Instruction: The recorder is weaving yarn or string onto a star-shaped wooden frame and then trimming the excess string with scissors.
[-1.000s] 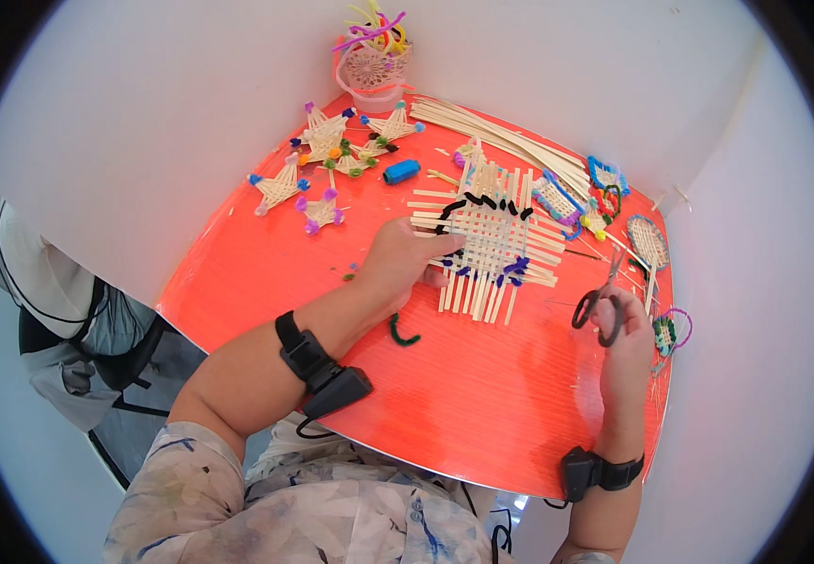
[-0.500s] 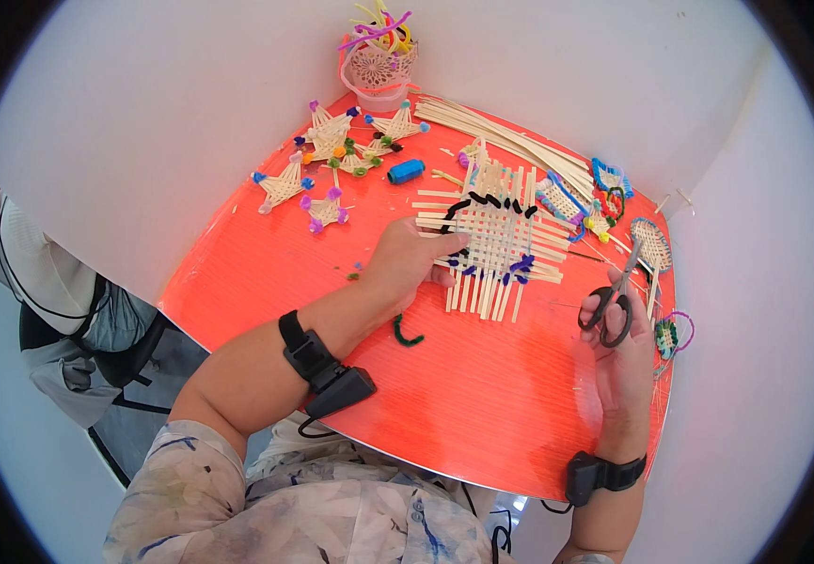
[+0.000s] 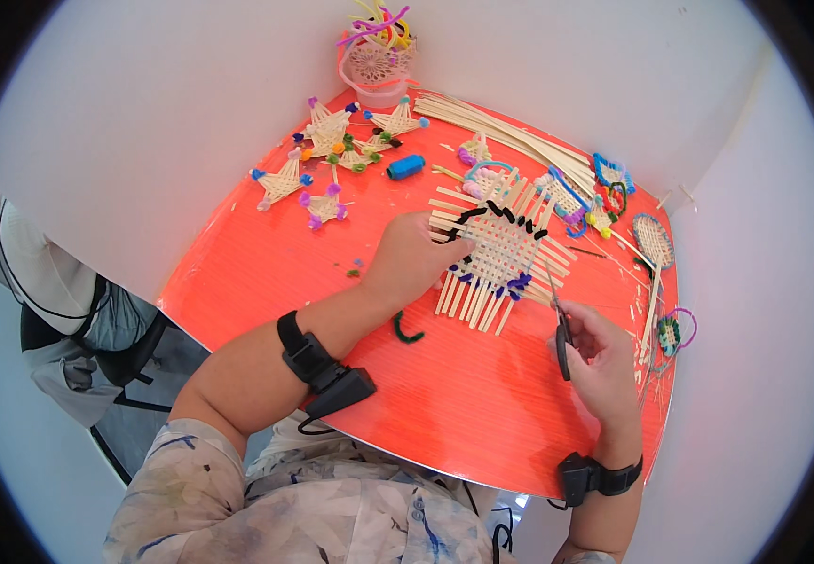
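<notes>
My left hand (image 3: pixel 413 252) grips the left edge of a woven mat (image 3: pixel 501 249) of pale flat strips, thumb on top. Loose strip ends stick out all round it. Black fuzzy pipe cleaner is laced along its far and left edges, dark blue along its near edge. In my right hand (image 3: pixel 604 362) is a pair of scissors (image 3: pixel 564 340) with black handles. Their blades point away from me and reach the strip ends on the mat's right side; whether they touch a strip I cannot tell. A short dark green pipe cleaner (image 3: pixel 408 331) lies curled near my left wrist.
Several woven stars (image 3: pixel 282 183) with coloured tips lie at the far left, beside a blue thread spool (image 3: pixel 406 168). A pink basket (image 3: pixel 376 80) of pipe cleaners stands behind them. Long pale strips (image 3: pixel 510 136) lie along the back edge, a round woven fan (image 3: pixel 652 240) at the right.
My right hand has moved left with the scissors, bringing the blades from beyond the mat to its right side. The mat has turned a little clockwise in my left hand.
</notes>
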Demonstrator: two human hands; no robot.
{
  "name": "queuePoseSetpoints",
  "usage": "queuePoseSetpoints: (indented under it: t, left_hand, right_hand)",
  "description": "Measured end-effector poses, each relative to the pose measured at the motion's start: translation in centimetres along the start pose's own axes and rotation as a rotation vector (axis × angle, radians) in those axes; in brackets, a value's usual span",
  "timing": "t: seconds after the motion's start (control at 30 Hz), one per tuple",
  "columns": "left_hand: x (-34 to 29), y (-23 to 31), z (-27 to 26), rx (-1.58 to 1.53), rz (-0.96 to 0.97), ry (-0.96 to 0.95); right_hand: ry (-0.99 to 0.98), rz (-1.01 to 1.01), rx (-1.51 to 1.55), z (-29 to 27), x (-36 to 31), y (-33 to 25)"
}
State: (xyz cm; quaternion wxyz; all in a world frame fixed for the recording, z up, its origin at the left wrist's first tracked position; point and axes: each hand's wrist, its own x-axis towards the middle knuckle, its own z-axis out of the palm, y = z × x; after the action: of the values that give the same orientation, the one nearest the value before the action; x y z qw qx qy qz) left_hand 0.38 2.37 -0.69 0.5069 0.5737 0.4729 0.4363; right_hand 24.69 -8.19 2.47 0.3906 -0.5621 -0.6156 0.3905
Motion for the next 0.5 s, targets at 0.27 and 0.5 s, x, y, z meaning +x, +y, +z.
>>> queuePoseSetpoints:
  t: [0.27,0.5]
  left_hand:
    - [-0.7,0.7,0.2,0.054,0.06,-0.036]
    - [-1.5,1.0,0.6,-0.057,0.212,-0.079]
  right_hand:
    - [0.037,-0.075,-0.246,0.3,-0.6,-0.2]
    - [0.06,-0.051,-0.295,0.9,-1.0,-1.2]
